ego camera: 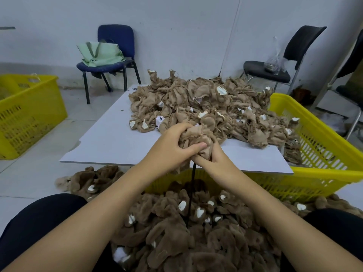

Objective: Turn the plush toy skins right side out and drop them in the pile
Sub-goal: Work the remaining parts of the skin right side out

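Head view shows both hands working on one beige plush skin (198,138), held just above the near edge of the white surface (110,142). Left hand (172,146) grips the bunched fabric from the left, its thumb laid across it; right hand (212,160) pinches it from below. Behind them, a heap of inside-out skins (206,103) covers the surface. Below, between the person's knees, lies the pile of furry brown skins (196,232), in front of a yellow basket (314,146).
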`<action>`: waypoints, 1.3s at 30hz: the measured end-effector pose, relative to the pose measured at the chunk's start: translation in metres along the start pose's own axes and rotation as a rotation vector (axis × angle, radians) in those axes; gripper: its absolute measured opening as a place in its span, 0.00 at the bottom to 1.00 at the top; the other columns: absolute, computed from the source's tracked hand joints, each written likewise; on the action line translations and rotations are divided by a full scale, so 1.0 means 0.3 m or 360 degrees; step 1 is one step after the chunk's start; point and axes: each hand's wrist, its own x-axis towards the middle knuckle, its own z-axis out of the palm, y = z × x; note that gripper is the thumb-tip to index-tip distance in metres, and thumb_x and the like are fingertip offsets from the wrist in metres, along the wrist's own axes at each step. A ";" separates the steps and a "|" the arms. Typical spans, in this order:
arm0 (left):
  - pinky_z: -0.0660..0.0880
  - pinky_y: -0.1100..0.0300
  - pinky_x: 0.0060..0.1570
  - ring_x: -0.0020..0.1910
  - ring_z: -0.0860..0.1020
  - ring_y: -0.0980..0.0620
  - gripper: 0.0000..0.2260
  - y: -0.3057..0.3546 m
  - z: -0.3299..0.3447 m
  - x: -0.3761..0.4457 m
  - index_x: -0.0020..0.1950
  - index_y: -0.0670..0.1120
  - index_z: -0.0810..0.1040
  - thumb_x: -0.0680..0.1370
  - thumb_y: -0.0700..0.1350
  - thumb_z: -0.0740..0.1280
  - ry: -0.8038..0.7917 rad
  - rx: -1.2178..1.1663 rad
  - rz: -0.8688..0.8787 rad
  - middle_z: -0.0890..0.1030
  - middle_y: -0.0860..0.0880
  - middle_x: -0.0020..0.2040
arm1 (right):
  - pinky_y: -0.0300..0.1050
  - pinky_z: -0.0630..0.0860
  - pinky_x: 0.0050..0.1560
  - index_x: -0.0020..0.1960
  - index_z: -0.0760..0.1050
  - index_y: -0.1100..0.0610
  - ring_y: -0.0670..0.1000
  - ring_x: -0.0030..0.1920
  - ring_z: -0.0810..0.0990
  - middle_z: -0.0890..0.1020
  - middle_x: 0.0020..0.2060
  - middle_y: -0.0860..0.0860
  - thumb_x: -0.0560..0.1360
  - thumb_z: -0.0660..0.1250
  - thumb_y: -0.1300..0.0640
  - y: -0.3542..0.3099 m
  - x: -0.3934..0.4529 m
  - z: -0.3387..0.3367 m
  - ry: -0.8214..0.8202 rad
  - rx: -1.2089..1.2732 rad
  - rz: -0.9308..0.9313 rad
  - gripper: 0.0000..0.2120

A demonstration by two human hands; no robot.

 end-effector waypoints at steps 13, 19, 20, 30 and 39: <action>0.75 0.50 0.55 0.58 0.74 0.47 0.24 -0.044 0.099 -0.035 0.63 0.47 0.68 0.70 0.45 0.71 0.0080 -0.0112 0.0022 0.72 0.47 0.58 | 0.31 0.74 0.33 0.42 0.81 0.58 0.40 0.33 0.82 0.83 0.31 0.46 0.75 0.75 0.59 -0.058 0.052 -0.022 0.0105 0.0162 -0.0156 0.05; 0.70 0.47 0.64 0.62 0.70 0.50 0.31 -0.081 0.008 -0.038 0.70 0.49 0.67 0.69 0.59 0.66 -0.0496 0.0020 -0.0073 0.70 0.50 0.62 | 0.33 0.77 0.41 0.48 0.82 0.53 0.43 0.44 0.85 0.86 0.40 0.45 0.75 0.74 0.61 0.008 0.041 0.028 0.0189 0.0194 -0.0295 0.05; 0.70 0.49 0.64 0.63 0.71 0.50 0.31 -0.075 -0.001 -0.033 0.70 0.47 0.68 0.69 0.58 0.65 -0.0478 -0.0019 -0.0048 0.71 0.49 0.62 | 0.33 0.77 0.41 0.49 0.82 0.51 0.42 0.45 0.85 0.86 0.41 0.44 0.74 0.74 0.60 0.014 0.037 0.035 0.0214 0.0222 -0.0315 0.06; 0.70 0.49 0.68 0.64 0.73 0.51 0.20 -0.019 0.074 -0.005 0.67 0.45 0.76 0.76 0.46 0.75 -0.0064 -0.0144 0.0042 0.74 0.51 0.58 | 0.41 0.81 0.50 0.68 0.73 0.58 0.50 0.58 0.84 0.84 0.55 0.50 0.76 0.69 0.67 0.083 0.048 0.054 0.0140 0.0429 -0.0396 0.22; 0.69 0.51 0.55 0.53 0.70 0.52 0.19 -0.012 0.105 -0.022 0.63 0.42 0.78 0.74 0.47 0.72 0.0103 0.0366 0.0493 0.72 0.52 0.51 | 0.34 0.79 0.48 0.59 0.73 0.57 0.42 0.53 0.84 0.84 0.48 0.40 0.71 0.70 0.65 0.080 0.050 0.051 0.0139 0.0269 -0.0509 0.18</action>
